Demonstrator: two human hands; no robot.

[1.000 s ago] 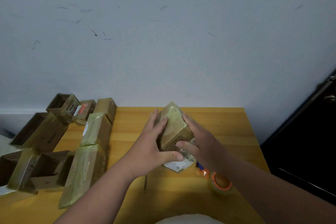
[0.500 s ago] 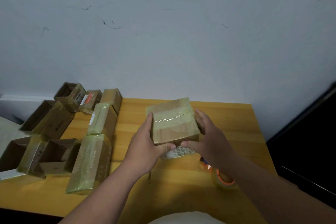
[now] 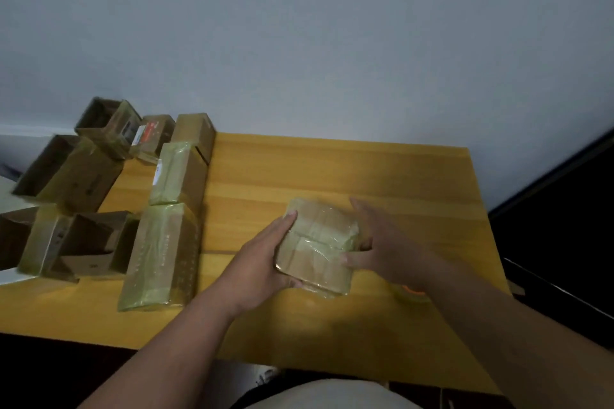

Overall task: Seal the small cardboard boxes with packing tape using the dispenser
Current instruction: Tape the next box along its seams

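Peeking from beneath our right forearm, an orange tape roll [image 3: 412,290] was mostly hidden. Our left hand [image 3: 262,262] and right hand [image 3: 382,242], fingers extended, pressed the taped box [image 3: 317,244] sides on the desk [image 3: 332,169].

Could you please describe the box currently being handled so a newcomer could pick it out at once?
On the yellow table, right of the rows of boxes, one small taped box lies alone. Unlike them, it sits between the left hand and right hand.
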